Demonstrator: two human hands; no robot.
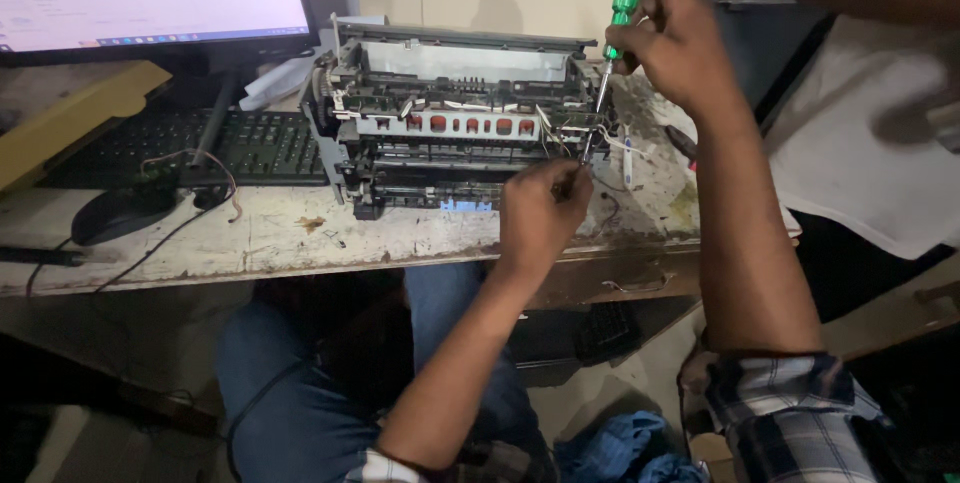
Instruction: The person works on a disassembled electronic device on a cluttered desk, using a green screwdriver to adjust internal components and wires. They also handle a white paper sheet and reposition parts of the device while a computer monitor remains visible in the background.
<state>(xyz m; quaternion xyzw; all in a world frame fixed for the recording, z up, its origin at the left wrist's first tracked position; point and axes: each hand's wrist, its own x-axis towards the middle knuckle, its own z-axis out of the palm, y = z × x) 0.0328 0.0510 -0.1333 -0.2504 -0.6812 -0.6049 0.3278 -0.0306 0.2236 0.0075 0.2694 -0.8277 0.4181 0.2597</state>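
Above the left hand [540,211], whose fingers pinch something small, the right hand [672,35] grips a green screwdriver [617,23] at the opened printer [450,118].

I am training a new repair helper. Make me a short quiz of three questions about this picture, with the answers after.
1. True or false: the right hand grips a screwdriver with a green handle.
2. Multiple choice: where is the left hand? A) on the keyboard B) at the front right corner of the opened printer C) on the mouse
3. Fill in: the screwdriver's tip points down into the printer's ____ end.

Key: 1 true. 2 B; its fingers are pinched together there, but what they pinch is too small to tell. 3 right.
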